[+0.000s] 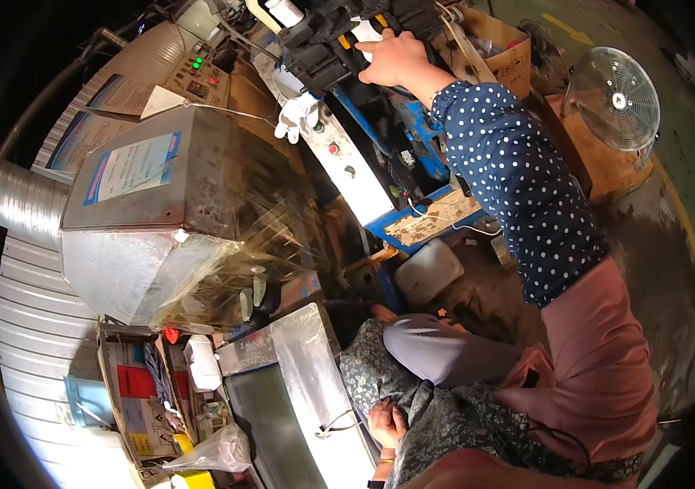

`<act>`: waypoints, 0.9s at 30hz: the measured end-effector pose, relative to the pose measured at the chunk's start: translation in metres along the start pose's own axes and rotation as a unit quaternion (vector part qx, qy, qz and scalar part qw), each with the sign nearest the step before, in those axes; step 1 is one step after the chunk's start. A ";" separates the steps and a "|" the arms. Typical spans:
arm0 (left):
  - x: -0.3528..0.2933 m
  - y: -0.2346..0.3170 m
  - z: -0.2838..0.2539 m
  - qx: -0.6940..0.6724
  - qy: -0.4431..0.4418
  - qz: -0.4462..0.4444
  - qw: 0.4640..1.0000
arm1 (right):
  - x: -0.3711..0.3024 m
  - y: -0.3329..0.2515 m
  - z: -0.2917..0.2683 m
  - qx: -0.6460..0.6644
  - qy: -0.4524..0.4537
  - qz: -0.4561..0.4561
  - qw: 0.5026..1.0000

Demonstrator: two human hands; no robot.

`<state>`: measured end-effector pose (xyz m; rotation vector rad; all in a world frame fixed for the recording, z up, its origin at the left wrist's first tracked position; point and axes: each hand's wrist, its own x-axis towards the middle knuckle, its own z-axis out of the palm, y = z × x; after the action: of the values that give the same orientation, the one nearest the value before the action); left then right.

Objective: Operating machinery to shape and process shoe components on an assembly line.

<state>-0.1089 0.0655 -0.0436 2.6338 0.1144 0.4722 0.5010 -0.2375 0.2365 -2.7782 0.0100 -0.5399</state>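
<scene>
My right hand (400,61) is stretched far forward over a black machine head (306,69) with yellow-orange parts. Its fingers are apart, and a fingertip rests at or just above a white piece (364,33) set between the black blocks; contact is hard to tell. No object shows in that hand. My left hand (386,422) lies low against my dark floral apron (437,432), its fingers curled in and nothing visible in them. Beside it is a shiny metal ledge (311,375) with a thin looped cord or wire (337,425) on it.
A white control panel (347,167) with buttons runs along the machine, with a white glove (297,116) draped at its edge. Left stands a metal hood (131,269). A fan (616,99) and a cardboard box (506,65) stand right. Boxes and a plastic bag (221,448) sit lower left.
</scene>
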 end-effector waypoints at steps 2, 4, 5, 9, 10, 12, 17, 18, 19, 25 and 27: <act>0.000 0.000 0.000 -0.001 -0.003 -0.005 1.000 | -0.002 -0.001 -0.001 -0.005 0.024 -0.003 1.000; -0.001 -0.001 0.000 -0.001 -0.004 -0.001 1.000 | -0.003 -0.002 -0.007 -0.007 0.034 -0.013 0.999; -0.001 -0.001 0.000 -0.006 -0.008 -0.002 1.000 | -0.002 -0.003 -0.012 -0.013 0.008 -0.013 1.000; 0.000 -0.001 0.000 -0.004 -0.007 -0.001 1.000 | 0.009 -0.003 -0.046 -0.010 -0.059 -0.071 0.996; 0.000 0.000 0.000 -0.004 -0.005 0.000 1.000 | 0.011 -0.004 -0.052 -0.013 -0.069 -0.072 0.995; 0.001 0.001 0.000 0.005 -0.009 -0.005 1.000 | 0.010 -0.007 -0.060 -0.010 -0.063 -0.069 0.996; 0.002 0.004 -0.001 -0.003 -0.009 -0.016 1.000 | 0.005 -0.010 -0.064 -0.005 -0.067 -0.064 0.996; 0.002 0.004 -0.001 -0.006 -0.008 -0.015 1.000 | 0.005 -0.011 -0.064 -0.010 -0.072 -0.067 0.995; 0.002 0.004 0.000 -0.002 -0.009 -0.008 1.000 | 0.004 -0.010 -0.063 -0.010 -0.071 -0.066 0.995; 0.000 0.001 0.000 -0.006 -0.004 -0.009 1.000 | 0.008 -0.009 -0.061 -0.016 -0.066 -0.069 0.995; -0.001 0.000 0.000 -0.008 -0.006 -0.012 1.000 | 0.008 -0.010 -0.061 -0.020 -0.063 -0.076 0.995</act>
<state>-0.1093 0.0652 -0.0439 2.6162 0.1373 0.4476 0.4858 -0.2470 0.2960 -2.8635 -0.2228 -0.4035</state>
